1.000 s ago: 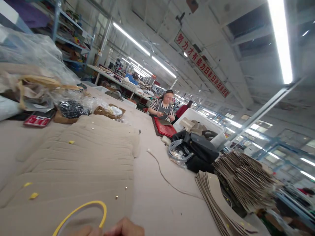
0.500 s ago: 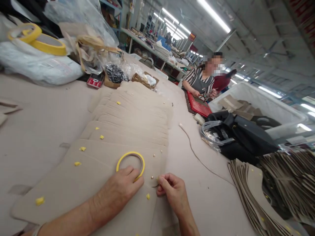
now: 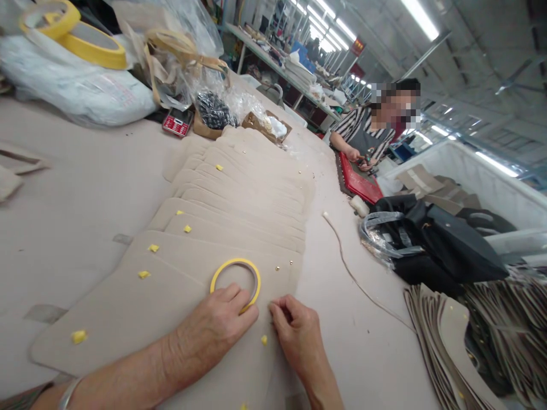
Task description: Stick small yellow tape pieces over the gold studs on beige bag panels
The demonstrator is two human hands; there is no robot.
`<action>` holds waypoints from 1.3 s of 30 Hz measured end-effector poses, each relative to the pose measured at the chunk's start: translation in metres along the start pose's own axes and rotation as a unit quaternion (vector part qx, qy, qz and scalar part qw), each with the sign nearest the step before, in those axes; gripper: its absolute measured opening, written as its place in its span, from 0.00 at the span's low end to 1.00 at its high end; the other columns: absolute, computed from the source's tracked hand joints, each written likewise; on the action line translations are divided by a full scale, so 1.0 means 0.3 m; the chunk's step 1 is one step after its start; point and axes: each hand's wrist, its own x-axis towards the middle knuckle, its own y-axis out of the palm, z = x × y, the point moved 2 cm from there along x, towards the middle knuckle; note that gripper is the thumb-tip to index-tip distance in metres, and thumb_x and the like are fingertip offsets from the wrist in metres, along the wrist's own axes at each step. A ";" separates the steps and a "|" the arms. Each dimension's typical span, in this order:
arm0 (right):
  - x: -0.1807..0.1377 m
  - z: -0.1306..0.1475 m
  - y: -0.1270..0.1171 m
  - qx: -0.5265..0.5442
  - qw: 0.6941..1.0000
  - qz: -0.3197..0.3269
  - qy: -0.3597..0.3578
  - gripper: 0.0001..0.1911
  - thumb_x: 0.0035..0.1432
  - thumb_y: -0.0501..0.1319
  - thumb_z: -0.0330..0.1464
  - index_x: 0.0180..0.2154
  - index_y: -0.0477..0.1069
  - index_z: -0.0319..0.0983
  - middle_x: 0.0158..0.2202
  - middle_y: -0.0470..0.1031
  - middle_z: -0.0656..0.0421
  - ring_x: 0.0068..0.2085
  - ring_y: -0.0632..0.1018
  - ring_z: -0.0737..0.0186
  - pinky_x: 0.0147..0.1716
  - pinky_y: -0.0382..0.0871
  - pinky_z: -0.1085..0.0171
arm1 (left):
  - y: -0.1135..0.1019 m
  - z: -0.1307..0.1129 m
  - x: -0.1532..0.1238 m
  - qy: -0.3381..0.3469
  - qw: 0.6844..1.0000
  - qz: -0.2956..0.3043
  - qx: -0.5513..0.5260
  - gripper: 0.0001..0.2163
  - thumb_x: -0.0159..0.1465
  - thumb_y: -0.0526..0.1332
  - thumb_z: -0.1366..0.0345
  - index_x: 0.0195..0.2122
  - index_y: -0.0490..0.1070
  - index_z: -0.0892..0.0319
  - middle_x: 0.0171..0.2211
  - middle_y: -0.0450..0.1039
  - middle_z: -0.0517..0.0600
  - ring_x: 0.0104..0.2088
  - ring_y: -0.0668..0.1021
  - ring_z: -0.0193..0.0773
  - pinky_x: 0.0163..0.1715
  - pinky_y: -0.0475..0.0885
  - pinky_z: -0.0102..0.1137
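The view has dropped from the far hall to the near edge of the table and is now settled there, so both hands are in plain sight. A second ago only fingertips and part of the yellow tape ring showed at the bottom edge.

Over the last half second little has moved. The ring still lies flat on the nearest beige panel, at its right end, just near of two small metal studs. The left hand stays on the ring's near arc, fingers curled over the rim and thumb against its right side, holding it down. The right hand has crept a little left, closer to the ring. Its thumb and forefinger are pinched together on the panel, just right of the left thumb. I cannot tell whether anything thin sits in that pinch.

As I judge it, the work is back under the eyes, with ring and pinch close together over the same spot on the panel. One yellow scrap lies between the wrists, and others dot the panel's left side.

Further off, the overlapping stack of panels is unchanged. At the far right a co-worker bends over a red mat.
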 end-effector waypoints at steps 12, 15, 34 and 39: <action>-0.046 -0.030 0.002 0.004 0.999 -0.035 -0.028 0.11 0.62 0.57 0.35 0.31 0.76 0.40 0.28 0.77 0.58 0.30 0.76 0.62 0.31 0.68 0.67 | 0.007 0.007 -0.004 -0.040 0.995 -0.036 0.080 0.02 0.62 0.62 0.70 0.34 0.69 0.57 0.31 0.66 0.49 0.33 0.65 0.45 0.37 0.62 0.40; -0.035 -0.005 0.015 -0.062 0.996 -0.049 -0.047 0.11 0.62 0.56 0.32 0.30 0.75 0.40 0.28 0.77 0.58 0.30 0.76 0.62 0.33 0.66 0.67 | 0.008 0.008 -0.003 -0.039 0.995 -0.035 0.089 0.03 0.61 0.61 0.71 0.34 0.69 0.57 0.30 0.66 0.49 0.33 0.65 0.45 0.36 0.61 0.40; -0.055 0.017 -0.053 -0.011 0.992 0.123 -0.020 0.11 0.59 0.58 0.30 0.28 0.78 0.40 0.25 0.78 0.62 0.27 0.76 0.64 0.27 0.63 0.70 | -0.061 0.010 -0.007 0.009 0.996 -0.074 -0.044 0.12 0.68 0.47 0.74 0.42 0.68 0.59 0.29 0.70 0.48 0.29 0.72 0.38 0.30 0.68 0.31; -0.058 0.032 -0.060 0.057 0.997 0.018 -0.045 0.11 0.61 0.57 0.30 0.35 0.79 0.40 0.29 0.80 0.59 0.30 0.77 0.62 0.31 0.68 0.68 | -0.120 0.019 -0.010 0.021 0.983 -0.121 -0.134 0.16 0.71 0.49 0.71 0.59 0.59 0.59 0.41 0.78 0.50 0.40 0.79 0.33 0.40 0.74 0.25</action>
